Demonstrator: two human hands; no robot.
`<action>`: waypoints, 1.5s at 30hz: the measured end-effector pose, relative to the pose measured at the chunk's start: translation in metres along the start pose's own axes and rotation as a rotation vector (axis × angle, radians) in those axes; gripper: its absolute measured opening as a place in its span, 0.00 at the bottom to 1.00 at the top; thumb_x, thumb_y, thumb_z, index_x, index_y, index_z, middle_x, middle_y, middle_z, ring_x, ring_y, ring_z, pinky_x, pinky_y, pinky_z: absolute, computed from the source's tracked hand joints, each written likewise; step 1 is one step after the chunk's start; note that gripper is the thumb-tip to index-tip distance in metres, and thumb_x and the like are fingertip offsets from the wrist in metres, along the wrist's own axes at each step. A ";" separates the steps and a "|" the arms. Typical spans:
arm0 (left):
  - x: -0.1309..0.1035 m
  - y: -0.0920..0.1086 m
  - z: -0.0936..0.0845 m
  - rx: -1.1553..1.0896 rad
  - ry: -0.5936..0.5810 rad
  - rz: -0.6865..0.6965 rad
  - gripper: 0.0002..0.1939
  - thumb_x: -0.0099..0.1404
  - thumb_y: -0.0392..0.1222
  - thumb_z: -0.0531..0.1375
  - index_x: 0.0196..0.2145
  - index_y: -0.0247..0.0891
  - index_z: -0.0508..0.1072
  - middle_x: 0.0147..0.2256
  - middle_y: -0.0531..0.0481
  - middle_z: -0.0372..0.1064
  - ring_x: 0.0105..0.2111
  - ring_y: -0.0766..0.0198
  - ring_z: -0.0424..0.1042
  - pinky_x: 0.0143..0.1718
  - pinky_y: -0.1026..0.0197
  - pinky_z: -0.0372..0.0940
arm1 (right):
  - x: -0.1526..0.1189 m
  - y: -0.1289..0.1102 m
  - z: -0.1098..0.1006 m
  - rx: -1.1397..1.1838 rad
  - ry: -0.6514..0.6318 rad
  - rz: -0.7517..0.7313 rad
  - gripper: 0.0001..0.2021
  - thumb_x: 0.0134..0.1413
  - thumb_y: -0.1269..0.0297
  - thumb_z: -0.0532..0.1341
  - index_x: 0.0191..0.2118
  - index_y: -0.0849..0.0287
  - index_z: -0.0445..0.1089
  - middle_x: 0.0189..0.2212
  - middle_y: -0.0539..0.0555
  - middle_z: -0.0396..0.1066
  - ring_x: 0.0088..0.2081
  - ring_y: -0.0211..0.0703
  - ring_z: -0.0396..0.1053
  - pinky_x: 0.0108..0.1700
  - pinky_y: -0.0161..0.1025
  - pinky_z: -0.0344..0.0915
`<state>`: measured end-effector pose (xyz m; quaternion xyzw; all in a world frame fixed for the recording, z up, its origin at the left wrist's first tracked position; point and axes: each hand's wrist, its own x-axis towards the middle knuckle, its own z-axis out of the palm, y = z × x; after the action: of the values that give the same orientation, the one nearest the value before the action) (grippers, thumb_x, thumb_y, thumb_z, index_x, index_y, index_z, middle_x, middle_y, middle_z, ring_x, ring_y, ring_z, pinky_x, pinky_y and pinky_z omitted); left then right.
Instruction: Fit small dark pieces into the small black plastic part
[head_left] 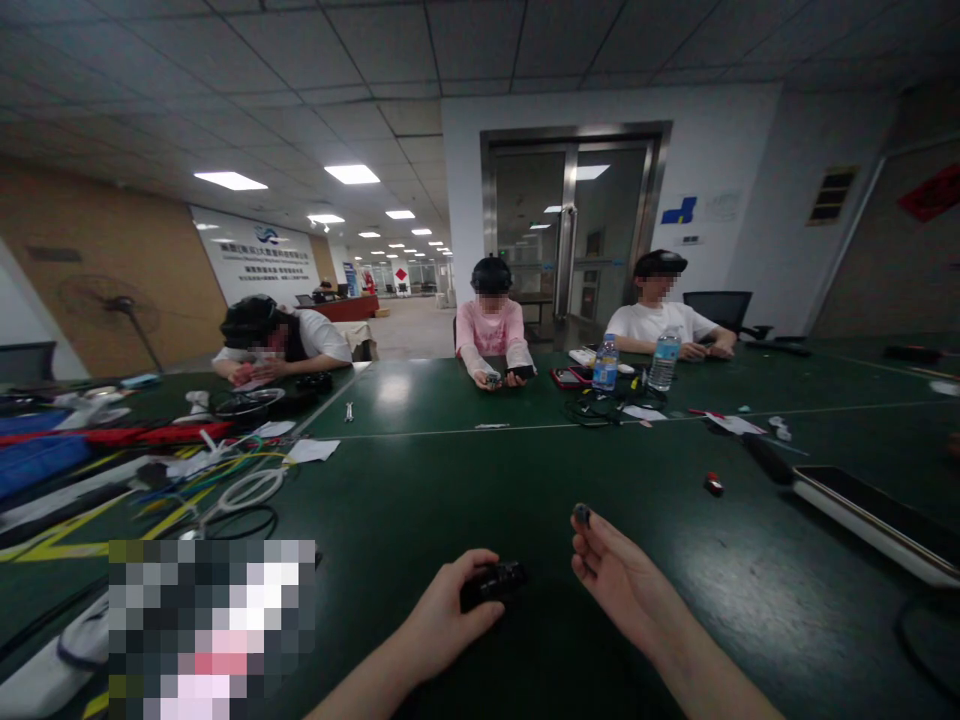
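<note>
Two grips: left hand (444, 618) held glossy black object (505, 580), right hand (621, 578) pinched dark bit (581, 514); smooth green tabletop (424, 495) stretched toward twelve o'clock.

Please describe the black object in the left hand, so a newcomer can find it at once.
Find the big green table, then the left hand over its near side. It holds the black object, which has shiny spots and is clearly bigger than the dark piece in the right hand.
</note>
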<state>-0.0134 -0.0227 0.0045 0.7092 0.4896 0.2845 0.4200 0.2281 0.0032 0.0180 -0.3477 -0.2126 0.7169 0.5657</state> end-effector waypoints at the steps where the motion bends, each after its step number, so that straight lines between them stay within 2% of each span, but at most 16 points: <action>1: 0.000 -0.001 0.000 0.002 0.005 0.000 0.23 0.57 0.40 0.60 0.51 0.42 0.63 0.49 0.46 0.66 0.50 0.56 0.64 0.53 0.54 0.56 | 0.000 0.000 0.000 -0.007 0.004 -0.003 0.12 0.40 0.62 0.70 0.35 0.55 0.74 0.32 0.49 0.74 0.31 0.38 0.69 0.33 0.34 0.67; 5: 0.001 -0.006 0.002 -0.008 0.022 0.003 0.24 0.57 0.41 0.61 0.51 0.42 0.63 0.48 0.46 0.66 0.50 0.55 0.64 0.53 0.53 0.56 | 0.000 0.003 0.000 -0.133 -0.001 -0.038 0.15 0.37 0.58 0.70 0.35 0.54 0.74 0.34 0.50 0.75 0.33 0.40 0.70 0.35 0.36 0.67; 9: -0.001 -0.003 0.001 -0.011 0.022 -0.016 0.25 0.55 0.41 0.62 0.51 0.41 0.63 0.49 0.46 0.65 0.50 0.56 0.64 0.53 0.53 0.57 | -0.002 0.012 0.003 -0.577 -0.070 -0.185 0.19 0.41 0.54 0.67 0.42 0.53 0.73 0.41 0.52 0.74 0.43 0.47 0.69 0.45 0.42 0.65; 13: -0.001 0.004 0.000 -0.011 0.019 -0.020 0.25 0.55 0.40 0.62 0.51 0.41 0.64 0.47 0.46 0.65 0.48 0.57 0.66 0.51 0.55 0.59 | -0.007 0.021 0.011 -0.981 -0.203 -0.286 0.17 0.45 0.56 0.64 0.44 0.52 0.72 0.43 0.53 0.73 0.46 0.50 0.68 0.51 0.47 0.61; 17: -0.001 0.005 0.002 -0.006 0.036 0.009 0.25 0.55 0.39 0.62 0.50 0.39 0.64 0.47 0.46 0.66 0.47 0.57 0.66 0.51 0.55 0.59 | -0.010 0.030 0.016 -1.172 -0.291 -0.394 0.12 0.49 0.62 0.61 0.42 0.49 0.73 0.44 0.52 0.71 0.50 0.50 0.64 0.55 0.48 0.57; 22: -0.001 0.002 0.003 0.034 0.048 0.034 0.23 0.55 0.39 0.61 0.49 0.40 0.65 0.45 0.47 0.67 0.47 0.57 0.66 0.50 0.54 0.59 | -0.010 0.034 0.017 -1.267 -0.367 -0.382 0.12 0.49 0.66 0.61 0.40 0.45 0.74 0.46 0.51 0.69 0.51 0.52 0.62 0.55 0.51 0.54; 33: -0.001 -0.001 0.004 0.135 0.036 0.000 0.23 0.55 0.41 0.61 0.49 0.40 0.66 0.46 0.46 0.66 0.48 0.55 0.64 0.51 0.54 0.59 | -0.019 0.027 0.021 -1.415 -0.452 -0.441 0.12 0.50 0.69 0.60 0.40 0.46 0.73 0.46 0.51 0.70 0.50 0.52 0.62 0.54 0.51 0.54; 40: 0.001 0.001 0.002 -0.076 0.004 0.052 0.21 0.56 0.37 0.60 0.48 0.38 0.64 0.45 0.47 0.68 0.46 0.58 0.67 0.50 0.56 0.60 | -0.019 0.027 0.015 -1.220 -0.396 -0.366 0.22 0.44 0.69 0.64 0.48 0.43 0.69 0.49 0.50 0.68 0.52 0.52 0.61 0.57 0.51 0.52; 45: -0.001 0.001 0.000 -0.065 -0.013 0.066 0.20 0.57 0.40 0.60 0.49 0.38 0.65 0.45 0.47 0.67 0.45 0.58 0.67 0.48 0.57 0.61 | -0.017 0.027 0.014 -1.176 -0.428 -0.364 0.17 0.47 0.70 0.61 0.43 0.44 0.72 0.49 0.49 0.67 0.52 0.49 0.62 0.57 0.50 0.53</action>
<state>-0.0133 -0.0235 0.0058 0.7127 0.4537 0.3093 0.4365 0.2024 -0.0192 0.0130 -0.4072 -0.7330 0.4269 0.3387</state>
